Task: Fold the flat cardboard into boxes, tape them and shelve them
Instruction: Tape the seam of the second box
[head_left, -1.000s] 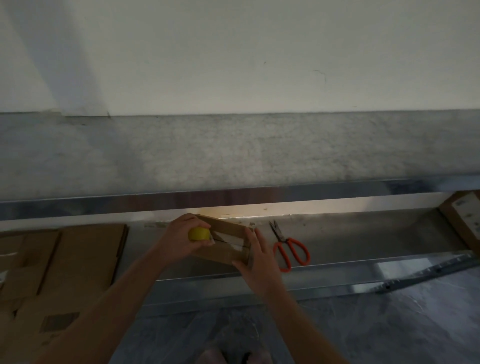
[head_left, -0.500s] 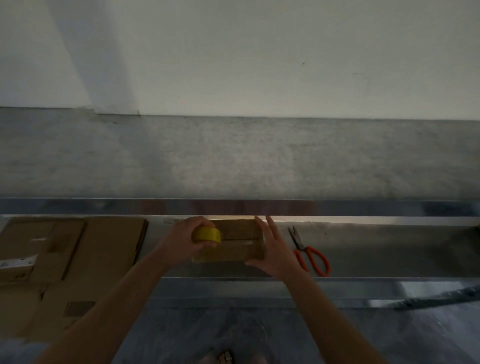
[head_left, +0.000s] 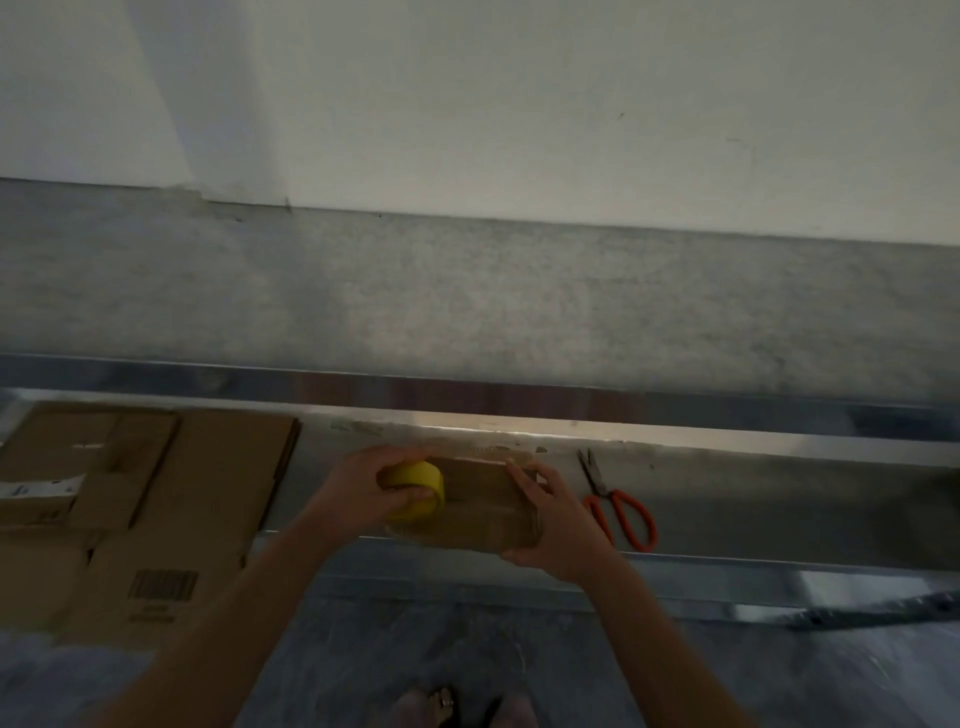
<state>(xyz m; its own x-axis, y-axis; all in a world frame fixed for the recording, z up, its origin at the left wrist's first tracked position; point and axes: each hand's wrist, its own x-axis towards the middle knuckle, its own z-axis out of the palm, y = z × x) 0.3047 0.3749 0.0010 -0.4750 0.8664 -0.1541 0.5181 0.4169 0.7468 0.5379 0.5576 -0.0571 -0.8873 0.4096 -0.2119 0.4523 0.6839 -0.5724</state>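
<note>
A small folded cardboard box (head_left: 480, 501) lies on the metal shelf (head_left: 753, 499) in front of me. My left hand (head_left: 363, 480) grips a yellow tape roll (head_left: 418, 488) against the box's left end, with clear tape running down over that end. My right hand (head_left: 550, 525) holds the box's right end, fingers laid across its top and thumb under the near corner. Flat cardboard sheets (head_left: 171, 493) lie stacked on the shelf to the left.
Orange-handled scissors (head_left: 618, 504) lie on the shelf just right of the box. A higher grey shelf surface (head_left: 467, 301) runs across above, ending at a white wall. The shelf's front rail (head_left: 727, 564) runs below the box. My feet show on the grey floor below.
The box has been turned level and pulled toward the shelf's front edge. The tape roll has moved down along its left end, and my right hand has wrapped round the right end.
</note>
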